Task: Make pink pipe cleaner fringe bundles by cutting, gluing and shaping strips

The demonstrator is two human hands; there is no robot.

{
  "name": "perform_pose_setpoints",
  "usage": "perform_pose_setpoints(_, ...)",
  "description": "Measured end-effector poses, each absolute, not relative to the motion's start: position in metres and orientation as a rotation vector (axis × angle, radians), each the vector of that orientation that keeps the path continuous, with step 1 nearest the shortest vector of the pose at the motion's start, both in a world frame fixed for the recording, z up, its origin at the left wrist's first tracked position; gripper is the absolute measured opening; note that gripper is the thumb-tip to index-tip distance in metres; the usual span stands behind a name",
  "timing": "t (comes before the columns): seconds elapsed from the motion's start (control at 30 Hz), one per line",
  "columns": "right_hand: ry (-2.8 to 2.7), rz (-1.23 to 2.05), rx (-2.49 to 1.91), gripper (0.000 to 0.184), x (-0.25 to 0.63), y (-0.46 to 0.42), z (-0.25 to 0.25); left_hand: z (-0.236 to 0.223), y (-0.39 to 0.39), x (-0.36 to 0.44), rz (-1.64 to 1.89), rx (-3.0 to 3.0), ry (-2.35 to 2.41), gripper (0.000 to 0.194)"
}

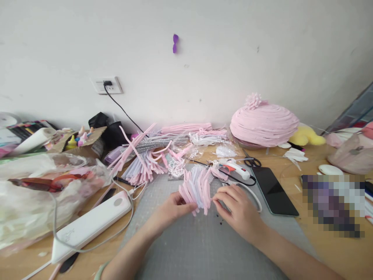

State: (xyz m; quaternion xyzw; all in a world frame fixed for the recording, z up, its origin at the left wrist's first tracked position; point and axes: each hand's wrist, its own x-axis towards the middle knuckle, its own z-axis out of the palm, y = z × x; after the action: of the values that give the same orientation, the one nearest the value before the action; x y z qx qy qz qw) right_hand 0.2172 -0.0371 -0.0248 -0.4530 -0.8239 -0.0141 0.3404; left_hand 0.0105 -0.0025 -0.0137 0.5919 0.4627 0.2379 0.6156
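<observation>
We count one bundle [194,190] of pink and lavender fuzzy strips, between our two hands over one grey mat [186,249]; its strips overlap too much for us to number them. Our left hand [174,212] is clamped on the bundle's lower left, thumb in front. Our right hand [240,214] has thumb and forefinger nearly together at the bundle's right edge; we cannot tell whether they grip a strip. On the bench [338,252] we see one phone [275,190], one glue gun [234,167], one pair of scissors [253,161] and one white power bank [93,227].
</observation>
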Motion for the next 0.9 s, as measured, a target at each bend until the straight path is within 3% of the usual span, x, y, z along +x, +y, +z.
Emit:
perform_pose_setpoints(0.33, -2.121, 0.003, -1.17, 0.009, 0.216, -0.036, -0.022, -0.023, -0.001, 0.011, 0.565, 1.397, 1.055, 0.033)
perform_pose_setpoints(0.53, -2.044, -0.121, -1.898, 0.016, 0.252, -0.033, -0.02, -0.019, 0.0, 0.011, 0.714, 1.3, 1.198, 0.039)
perform_pose_setpoints(0.63, -2.111, 0.054, -2.099, 0.019, 0.261, -0.034, -0.021, -0.018, 0.0, 0.012, 0.791, 1.238, 1.254, 0.036)
perform_pose_setpoints(0.9, -1.956, 0.523, -2.121, 0.025, 0.262, -0.019, -0.016, -0.018, 0.005, 0.006, 0.961, 1.164, 1.335, 0.033)
